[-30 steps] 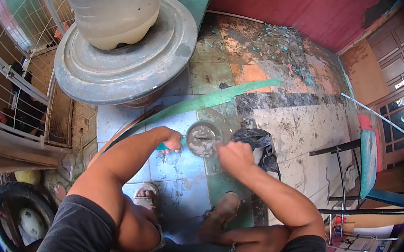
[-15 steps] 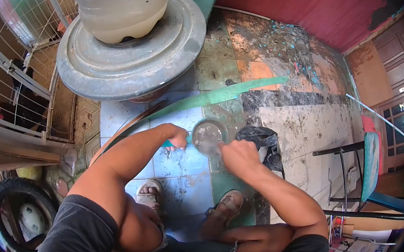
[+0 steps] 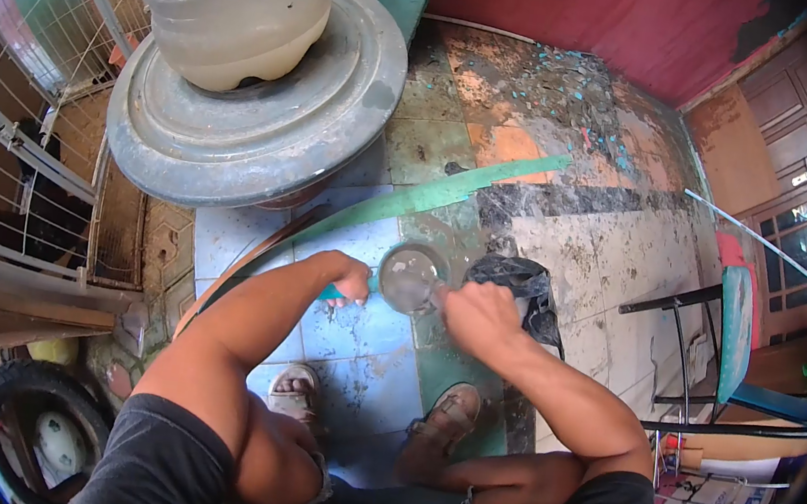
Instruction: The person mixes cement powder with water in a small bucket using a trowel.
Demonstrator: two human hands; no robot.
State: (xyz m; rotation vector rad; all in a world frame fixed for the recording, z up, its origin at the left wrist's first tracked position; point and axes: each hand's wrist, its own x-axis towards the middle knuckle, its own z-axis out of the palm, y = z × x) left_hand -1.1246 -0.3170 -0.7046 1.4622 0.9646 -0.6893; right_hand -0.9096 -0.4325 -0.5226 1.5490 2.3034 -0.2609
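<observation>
Wrapped round the teal handle of a round dipper [image 3: 384,272], my left hand [image 3: 351,281] is closed. Greyish wet stuff [image 3: 409,275] lies in the dipper's bowl, which is over the tiled floor between my feet and a green strip [image 3: 431,193]. My right hand [image 3: 481,314] is closed at the bowl's right edge. A small pale, blurred thing pokes from its fingers into the bowl; I cannot make out its kind. Just beyond that hand is a crumpled black plastic bag [image 3: 530,290].
A large clouded plastic jug [image 3: 226,14] stands on a round grey lid [image 3: 346,144]. At left are a wire cage [image 3: 17,159] holding a dark bird and a tyre [image 3: 4,384]. A chair [image 3: 738,333] stands right. Debris [image 3: 583,103] litters the far floor.
The view has shifted slightly. The right hand and the pale thing in it have moved a little within the bowl's right side; the left hand keeps hold of the handle.
</observation>
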